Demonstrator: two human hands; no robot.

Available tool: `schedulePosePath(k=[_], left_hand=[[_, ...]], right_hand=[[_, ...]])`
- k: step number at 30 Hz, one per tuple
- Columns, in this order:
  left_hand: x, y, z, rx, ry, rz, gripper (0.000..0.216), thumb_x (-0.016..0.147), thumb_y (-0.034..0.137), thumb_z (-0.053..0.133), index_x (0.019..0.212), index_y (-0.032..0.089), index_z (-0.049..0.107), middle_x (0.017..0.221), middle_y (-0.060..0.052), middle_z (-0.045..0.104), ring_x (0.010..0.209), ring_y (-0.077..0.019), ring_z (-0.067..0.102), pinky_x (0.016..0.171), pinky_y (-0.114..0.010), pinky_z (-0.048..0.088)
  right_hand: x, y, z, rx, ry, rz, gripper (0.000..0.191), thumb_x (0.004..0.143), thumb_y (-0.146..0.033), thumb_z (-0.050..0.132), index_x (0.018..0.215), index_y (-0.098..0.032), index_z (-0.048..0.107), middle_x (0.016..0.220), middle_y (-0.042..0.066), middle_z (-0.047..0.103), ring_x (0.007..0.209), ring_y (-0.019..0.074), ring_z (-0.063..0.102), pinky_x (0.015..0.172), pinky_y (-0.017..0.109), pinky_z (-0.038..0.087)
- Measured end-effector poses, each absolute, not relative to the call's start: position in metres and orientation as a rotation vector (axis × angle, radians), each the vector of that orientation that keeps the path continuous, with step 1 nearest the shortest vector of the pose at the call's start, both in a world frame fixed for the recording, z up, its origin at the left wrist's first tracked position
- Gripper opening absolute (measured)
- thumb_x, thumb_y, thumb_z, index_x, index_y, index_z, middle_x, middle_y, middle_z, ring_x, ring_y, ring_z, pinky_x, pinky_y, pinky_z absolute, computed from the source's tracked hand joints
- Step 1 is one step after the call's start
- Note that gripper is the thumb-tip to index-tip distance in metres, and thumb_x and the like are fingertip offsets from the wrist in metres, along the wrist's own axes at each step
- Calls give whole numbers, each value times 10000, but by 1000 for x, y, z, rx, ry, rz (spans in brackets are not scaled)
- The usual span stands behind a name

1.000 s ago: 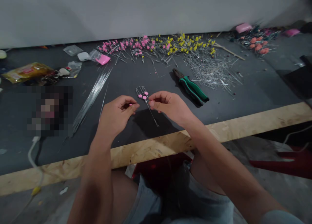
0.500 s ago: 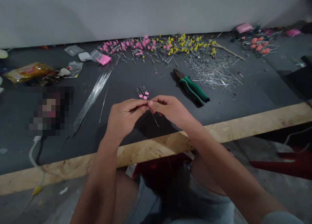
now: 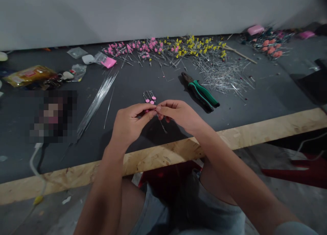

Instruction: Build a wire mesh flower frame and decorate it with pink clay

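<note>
My left hand (image 3: 130, 122) and my right hand (image 3: 178, 115) meet fingertip to fingertip above the dark table. Both are closed in a pinch on a thin wire stem (image 3: 162, 125), whose twisted end sticks out below the fingers towards me. A small pink bit appears at the fingertips, mostly hidden. Just beyond them lie a few wire stems with flat pink heads (image 3: 150, 100). Green-and-black pliers (image 3: 201, 91) rest to the right of my right hand, untouched.
Straight wires (image 3: 97, 105) lie in a bundle at left. Along the wall are pink-tipped wires (image 3: 127, 48), yellow-tipped wires (image 3: 194, 45) and a heap of bare wire pieces (image 3: 224, 74). A white cable (image 3: 33, 163) hangs over the wooden table edge (image 3: 158, 158).
My hands stay in the same place, with only a slight shift of the fingers. The other things on the table have not moved.
</note>
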State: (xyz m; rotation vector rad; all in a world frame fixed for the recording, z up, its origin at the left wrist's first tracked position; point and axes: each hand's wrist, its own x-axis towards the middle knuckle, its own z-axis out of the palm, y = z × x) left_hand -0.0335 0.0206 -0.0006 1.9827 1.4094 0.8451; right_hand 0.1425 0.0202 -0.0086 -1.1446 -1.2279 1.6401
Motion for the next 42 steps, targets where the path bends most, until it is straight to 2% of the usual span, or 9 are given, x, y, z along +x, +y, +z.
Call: schedulePosePath(k=[19,31,36,42], left_hand=[[-31,21,-5,2048,1381,953,169,821,328,648,947,273,745,838,10,735,713,-126,634,682,-231,472],[-30,19,-3,2086,1444,969,175,823,337,640,943,265,745,824,9,728,693,-119,620,684,-225,467],[-30,18,-1,2107,1451,923,203,829,323,624,989,262,733,882,2,738,736,-131,645,689,-223,474],[-29,17,0,2203,1442,883,183,844,302,594,953,261,734,844,9,730,730,-126,642,696,-224,477]], right_hand=[[140,21,-10,-1122,-1148,1622,165,754,-327,652,729,-165,652,675,-16,608,622,87,520,569,245,373],[140,21,-11,-1134,-1147,1576,206,742,-365,676,739,-160,653,680,-16,600,638,88,517,568,237,381],[140,21,-10,-1116,-1138,1593,177,742,-334,668,734,-157,656,665,-19,598,619,85,509,567,240,377],[137,22,-12,-1108,-1124,1609,102,746,-251,610,696,-166,632,637,-27,586,621,86,513,579,232,387]])
